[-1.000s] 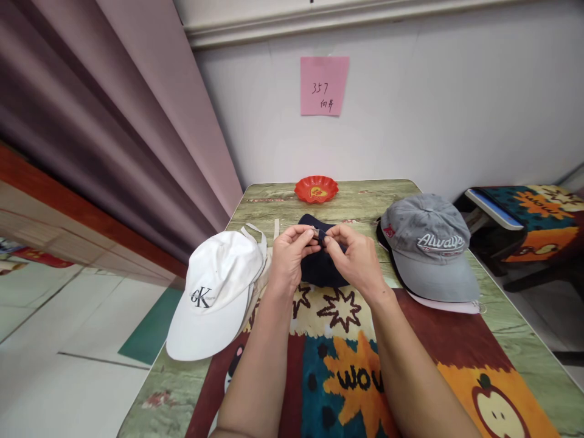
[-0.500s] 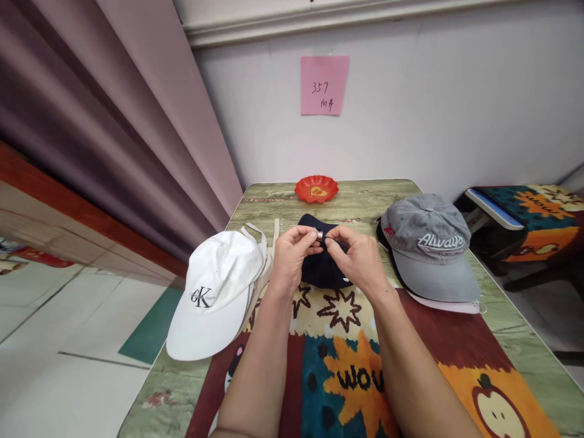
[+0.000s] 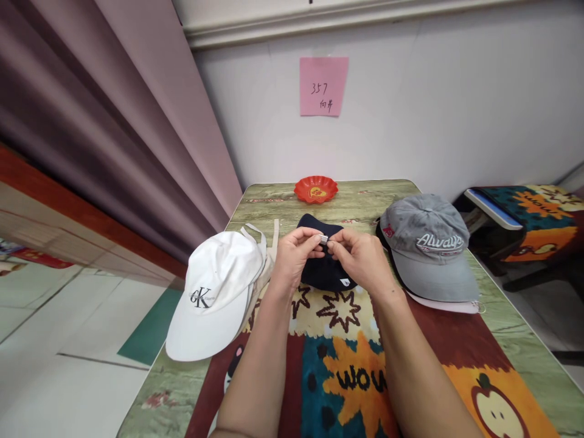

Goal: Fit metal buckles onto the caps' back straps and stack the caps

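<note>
We pinch silver buckle (image 3: 323,239) in left hand (image 3: 295,254), dark strap (image 3: 325,247) beside it in right hand (image 3: 358,252). Navy cap (image 3: 323,274) under our 2 hands, on table (image 3: 378,198) between white CK cap (image 3: 221,261) and gray Always cap (image 3: 424,222).

The right hand (image 3: 362,258) is now set slightly farther to the right, and the left hand (image 3: 292,254) is shifted a touch the same way. Between the fingertips, more of the metal clasp (image 3: 323,239) is exposed. On the navy cap (image 3: 322,272), the white mark (image 3: 345,282), earlier hidden, then partly covered, is revealed. More of the printed "WOW" (image 3: 360,381) is uncovered beside the right forearm (image 3: 413,340).
</note>
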`<state>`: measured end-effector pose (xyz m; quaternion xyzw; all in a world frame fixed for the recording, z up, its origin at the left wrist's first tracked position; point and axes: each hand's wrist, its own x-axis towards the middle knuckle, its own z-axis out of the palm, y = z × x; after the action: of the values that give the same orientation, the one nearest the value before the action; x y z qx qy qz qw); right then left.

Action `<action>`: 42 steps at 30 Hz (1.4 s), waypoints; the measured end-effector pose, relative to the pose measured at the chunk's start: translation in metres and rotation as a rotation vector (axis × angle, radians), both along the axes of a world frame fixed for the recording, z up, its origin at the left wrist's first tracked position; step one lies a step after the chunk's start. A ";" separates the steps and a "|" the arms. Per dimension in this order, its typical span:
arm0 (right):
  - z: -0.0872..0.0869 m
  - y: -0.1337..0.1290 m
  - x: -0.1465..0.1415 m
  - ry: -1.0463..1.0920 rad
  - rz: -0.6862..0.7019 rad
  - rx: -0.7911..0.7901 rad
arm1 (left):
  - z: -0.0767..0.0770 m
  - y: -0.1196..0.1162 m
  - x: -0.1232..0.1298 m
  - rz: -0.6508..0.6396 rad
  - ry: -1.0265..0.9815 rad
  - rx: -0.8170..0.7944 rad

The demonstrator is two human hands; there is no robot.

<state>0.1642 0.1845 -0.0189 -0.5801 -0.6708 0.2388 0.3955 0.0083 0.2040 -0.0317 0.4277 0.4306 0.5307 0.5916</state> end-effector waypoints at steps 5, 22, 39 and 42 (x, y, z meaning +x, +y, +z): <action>-0.002 0.000 0.001 0.016 0.003 -0.024 | -0.001 0.000 -0.001 -0.003 0.024 -0.009; 0.000 0.002 0.004 0.225 0.020 -0.097 | -0.004 0.002 -0.005 -0.080 -0.022 -0.038; -0.005 0.005 0.005 0.309 0.100 -0.146 | -0.003 0.004 -0.008 -0.034 -0.057 -0.061; -0.005 0.005 0.006 0.258 0.083 -0.161 | -0.001 0.005 -0.012 -0.024 -0.049 -0.071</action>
<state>0.1700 0.1891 -0.0237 -0.5464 -0.6166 0.3802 0.4205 -0.0035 0.2091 -0.0325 0.3983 0.4296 0.5182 0.6231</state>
